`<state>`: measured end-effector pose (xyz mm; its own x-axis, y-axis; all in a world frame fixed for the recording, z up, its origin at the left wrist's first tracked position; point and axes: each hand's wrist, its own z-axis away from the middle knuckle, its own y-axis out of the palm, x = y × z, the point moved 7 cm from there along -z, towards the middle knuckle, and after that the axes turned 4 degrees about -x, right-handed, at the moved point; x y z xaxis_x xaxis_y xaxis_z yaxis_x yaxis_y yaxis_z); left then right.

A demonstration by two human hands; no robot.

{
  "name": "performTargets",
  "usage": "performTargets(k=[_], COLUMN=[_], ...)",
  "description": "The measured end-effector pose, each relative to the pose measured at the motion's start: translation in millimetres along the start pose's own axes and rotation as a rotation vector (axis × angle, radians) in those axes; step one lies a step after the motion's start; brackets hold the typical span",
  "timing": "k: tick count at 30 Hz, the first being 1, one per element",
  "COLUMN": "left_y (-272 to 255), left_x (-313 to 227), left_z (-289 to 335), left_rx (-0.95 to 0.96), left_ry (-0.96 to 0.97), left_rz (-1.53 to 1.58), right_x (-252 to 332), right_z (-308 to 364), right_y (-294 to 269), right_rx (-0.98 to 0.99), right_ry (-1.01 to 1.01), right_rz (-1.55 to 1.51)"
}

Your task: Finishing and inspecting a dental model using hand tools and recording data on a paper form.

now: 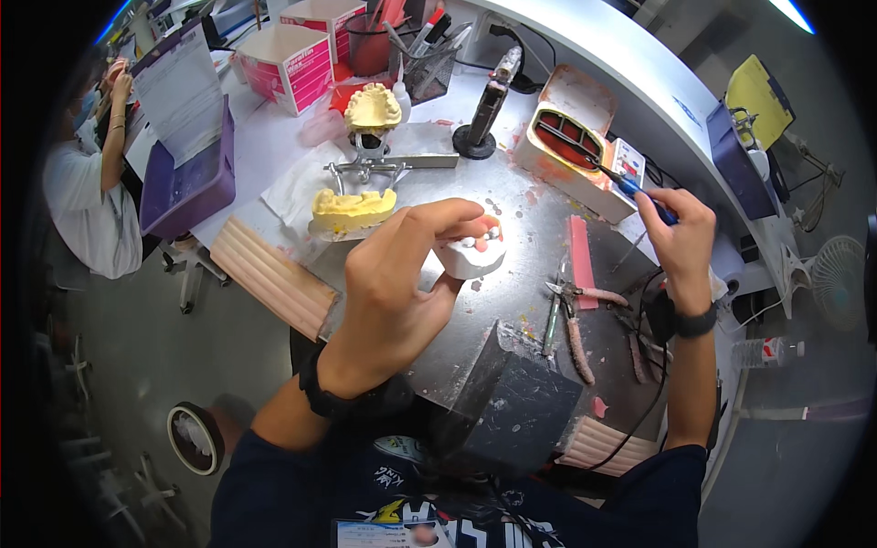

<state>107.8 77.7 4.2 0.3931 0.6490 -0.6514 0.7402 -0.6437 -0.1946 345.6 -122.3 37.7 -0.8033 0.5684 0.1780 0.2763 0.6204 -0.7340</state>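
Right grip [681,237] pinching blue tool [630,187] over box [574,189] holding red material [555,131], left grip [393,265] pinching cast [471,262]

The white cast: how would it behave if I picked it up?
The white cast looks thick and solid, so it is probably stiff and fairly weighty. Its chalky surface suggests it might chip if knocked. The pink patches on it look waxy, so they may dent easily.
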Motion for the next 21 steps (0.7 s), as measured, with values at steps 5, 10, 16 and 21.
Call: performTargets(k=[5,10,16,21], left_y=[-0.5,4.0,4.4,4.2], left_x=[1.5,-2.0,-6.5,-4.6], left_z=[-1.7,-4.1,-3.2,-3.3], left_rx=[-0.022,-0.019,-0.026,-0.009], left_ry=[-0.013,-0.005,0.008,0.014], left_rz=[0.027,0.034,0.017,-0.023], right_x=[48.7,95.2,118.4,115.2], right_z=[15.5,27.5,29.9,28.8], right_y=[-31.4,-43.8,-45.4,-44.6], right_rx=[0.081,0.136,0.178,0.145], right_ry=[0.042,-0.107,-0.225,-0.248], right_rz=[-0.202,-0.302,-0.339,-0.335])
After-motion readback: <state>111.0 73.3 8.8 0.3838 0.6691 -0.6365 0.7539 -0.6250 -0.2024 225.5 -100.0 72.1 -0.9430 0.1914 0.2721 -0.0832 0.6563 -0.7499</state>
